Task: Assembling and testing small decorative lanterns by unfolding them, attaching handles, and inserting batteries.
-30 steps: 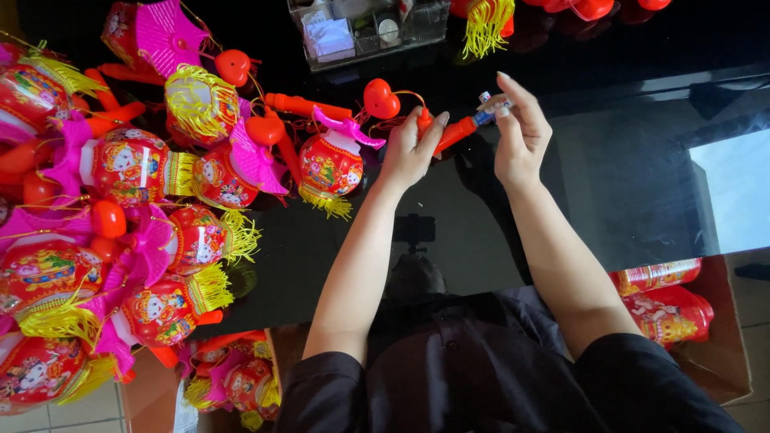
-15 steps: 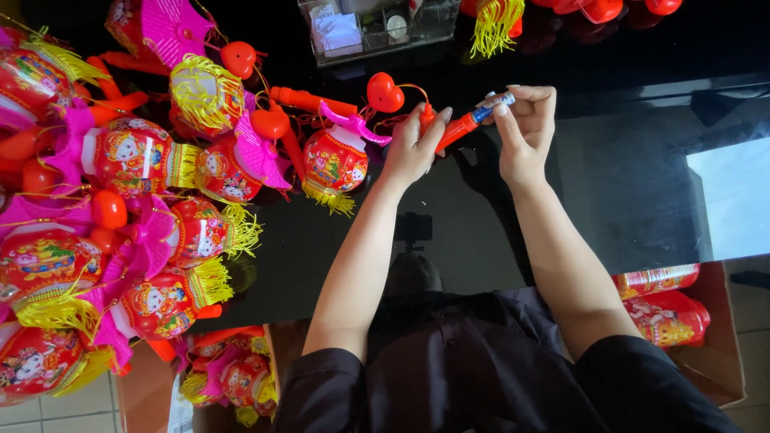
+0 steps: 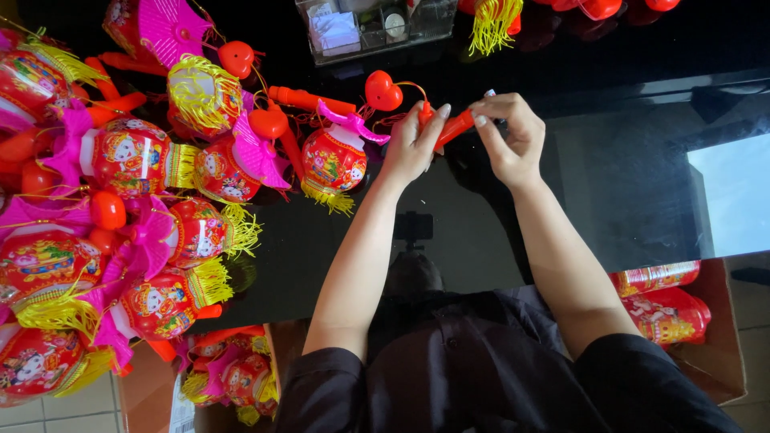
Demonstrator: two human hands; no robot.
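Head view: I look down on a black glossy table (image 3: 497, 232) and take the small red lantern (image 3: 334, 159) near its middle as my landmark.
Held thing: a slim orange-red handle stick (image 3: 454, 128), up and to the right of the landmark lantern, slanting up toward the right, held between both hands above the table.
Left hand: my left hand (image 3: 411, 144) is closed around the stick's lower end, just right of the lantern, thumb and fingers wrapped over it.
Right hand: my right hand (image 3: 507, 138) pinches the stick's upper end, farther right of the lantern, fingertips bunched; what they cover I cannot tell.
Attached parts: a red heart bauble (image 3: 382, 91) sits just above and right of the lantern, and a thin cord seems to run from it toward the stick.
Handling: I judge the stick light, stiff, smooth plastic, slightly slippery; best gripped along the shaft, not by the cord.
Lantern feel: I judge the lantern thin-walled, easily crushed, with a soft yellow fringe (image 3: 327, 197) hanging below it that could snag.
Surroundings: a heap of similar lanterns (image 3: 120, 208) lies well left of the landmark; a clear plastic box (image 3: 373, 28) stands above it at the far edge; a cardboard box (image 3: 710, 337) with folded red lanterns sits far down to the right.
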